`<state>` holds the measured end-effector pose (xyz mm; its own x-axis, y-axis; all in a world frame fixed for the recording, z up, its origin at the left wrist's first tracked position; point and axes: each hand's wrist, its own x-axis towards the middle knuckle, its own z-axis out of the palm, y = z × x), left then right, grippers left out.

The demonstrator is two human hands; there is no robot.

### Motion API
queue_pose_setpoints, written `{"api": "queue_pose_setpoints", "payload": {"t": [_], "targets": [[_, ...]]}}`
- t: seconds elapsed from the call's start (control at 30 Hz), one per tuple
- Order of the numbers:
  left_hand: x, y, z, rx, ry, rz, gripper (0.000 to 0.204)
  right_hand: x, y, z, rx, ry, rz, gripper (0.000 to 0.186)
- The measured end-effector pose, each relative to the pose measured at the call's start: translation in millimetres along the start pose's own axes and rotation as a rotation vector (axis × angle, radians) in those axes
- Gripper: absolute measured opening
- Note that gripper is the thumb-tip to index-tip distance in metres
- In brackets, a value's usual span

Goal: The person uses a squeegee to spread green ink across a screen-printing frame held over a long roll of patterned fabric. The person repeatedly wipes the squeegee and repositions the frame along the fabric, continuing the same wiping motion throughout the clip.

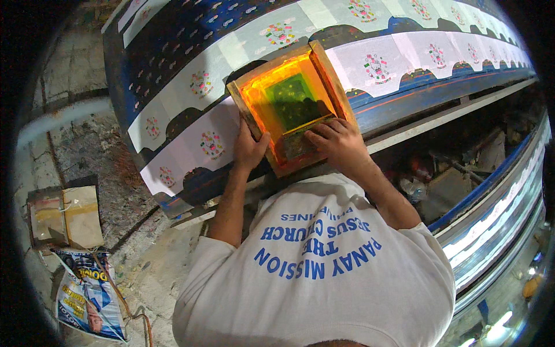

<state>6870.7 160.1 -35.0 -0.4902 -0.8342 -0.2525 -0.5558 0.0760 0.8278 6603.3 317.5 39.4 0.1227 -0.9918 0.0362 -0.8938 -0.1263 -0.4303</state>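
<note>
A wooden screen-printing frame (342, 95) with orange mesh lies tilted over the white fabric on the long table. Green-tinted, darker mesh shows in its middle. My left hand (251, 149) is closed round the frame's lower left side, with the thumb over the rim. Inside the near end, my right hand (340, 141) is closed on a squeegee (298, 144), a flat bar lying crosswise on the mesh. The palm side of that hand and part of the bar are hidden. White fabric pieces (352, 61) with small colourful printed motifs lie in rows around the frame.
The long dark-blue table (393, 107) runs from lower left to upper right, edged by a pale rail (451, 110). Clutter lies beneath it at right, beside another table with fabric (491, 237). At left are a taped cardboard box (81, 217) and a printed sack (89, 295).
</note>
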Motion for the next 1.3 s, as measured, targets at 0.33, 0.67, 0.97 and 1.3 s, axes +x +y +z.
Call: {"api": "queue_pose_setpoints", "payload": {"t": [0.33,0.67,0.97,1.3], "targets": [[0.2,-14.6,5.7,0.065,0.010,0.035,0.102,-7.6,14.1,10.7,-0.145,0.039,-0.062,0.048],[-0.9,0.9,-13.6,0.127,-0.115,-0.010,0.109,139.4,38.4,-23.1,-0.136,-0.154,0.032,0.041],[0.1,-11.7,-8.7,0.112,-0.120,0.011,0.106,157.3,55.3,-4.0,-0.164,-0.215,0.064,0.044],[9.0,-43.5,13.6,0.104,0.019,0.140,0.109,14.2,-16.6,-5.3,-0.005,-0.113,0.057,0.071]]}}
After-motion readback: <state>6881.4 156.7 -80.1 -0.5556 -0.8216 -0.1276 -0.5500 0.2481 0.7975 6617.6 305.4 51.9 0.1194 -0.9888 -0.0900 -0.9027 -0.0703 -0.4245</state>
